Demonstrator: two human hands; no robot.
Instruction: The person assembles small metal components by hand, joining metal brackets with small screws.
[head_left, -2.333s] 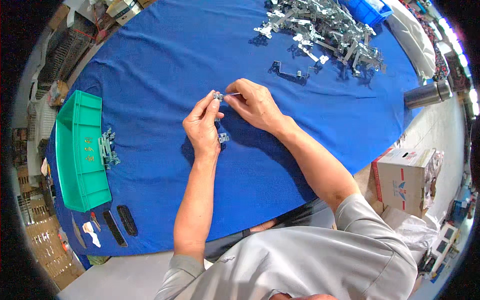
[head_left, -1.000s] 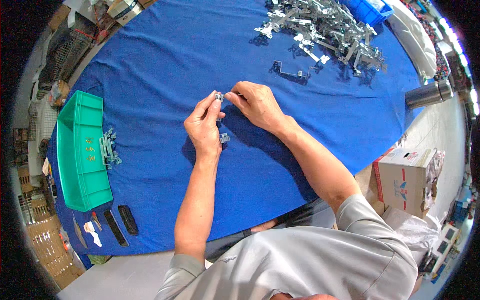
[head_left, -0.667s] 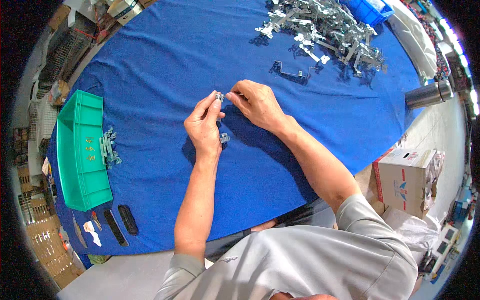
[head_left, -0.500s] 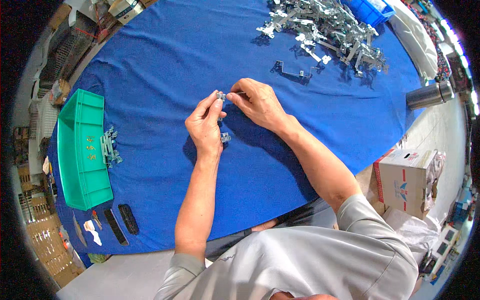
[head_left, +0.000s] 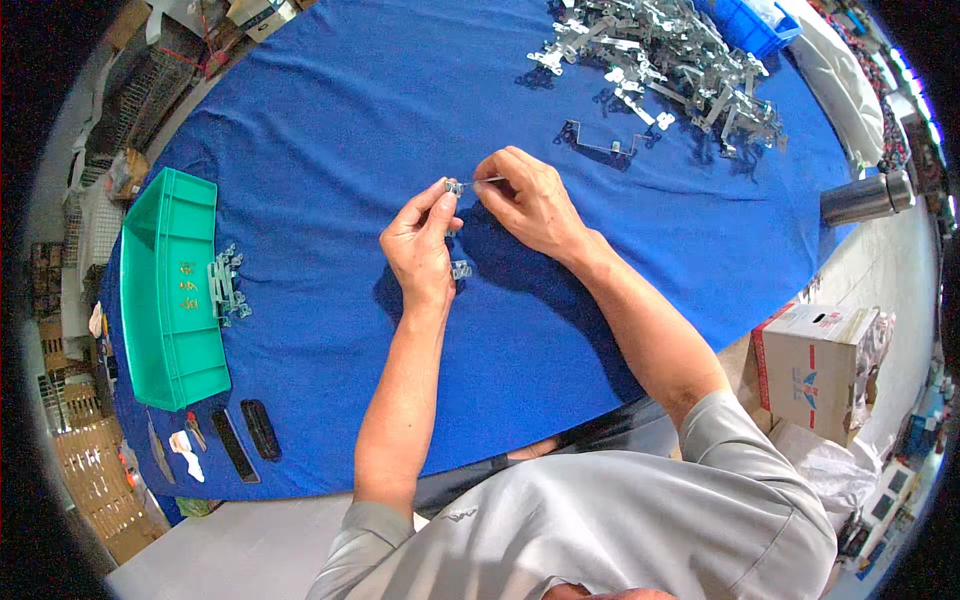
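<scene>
A small metal clip (head_left: 455, 187) is pinched at the fingertips of the left hand (head_left: 422, 243), above the blue cloth (head_left: 330, 130). A thin pin (head_left: 487, 181) is gripped by the closed fingers of the right hand (head_left: 530, 200), its tip touching the clip. The clip is best held steady while the pin is lined up squarely.

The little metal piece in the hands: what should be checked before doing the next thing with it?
1. Left hand grips the small metal part: ok.
2. Right hand pinches a thin pin at the part: ok.
3. Pin fully seated: cannot tell.
4. Second small piece lies within reach on the blue cloth: ok.
5. Pile of metal brackets clear of the hands: ok.
</scene>
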